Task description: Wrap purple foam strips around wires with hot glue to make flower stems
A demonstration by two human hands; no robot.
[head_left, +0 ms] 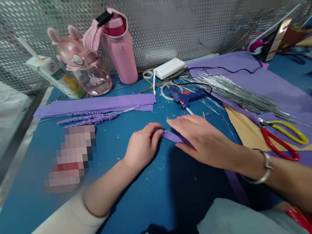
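Observation:
Near the middle of the blue table, my left hand [142, 143] pinches one end of a narrow purple strip [173, 136] between thumb and fingertips. The strip slants from there into my right hand [206, 137], passing between its thumb and its long, fairly straight fingers. The hand itself hides where the strip is gripped. A length of purple material [237, 186] shows below my right wrist; whether it is the same strip I cannot tell. Just beyond my right hand lies a blue glue gun [183, 97].
Purple strips [95, 104] and fuzzy purple stems [91, 118] lie at the back left, before a pink bottle [122, 57], a rabbit-eared cup [92, 77] and a drink carton [58, 77]. Wires [237, 90], purple sheets [291, 90] and red-yellow-handled scissors [281, 138] are on the right.

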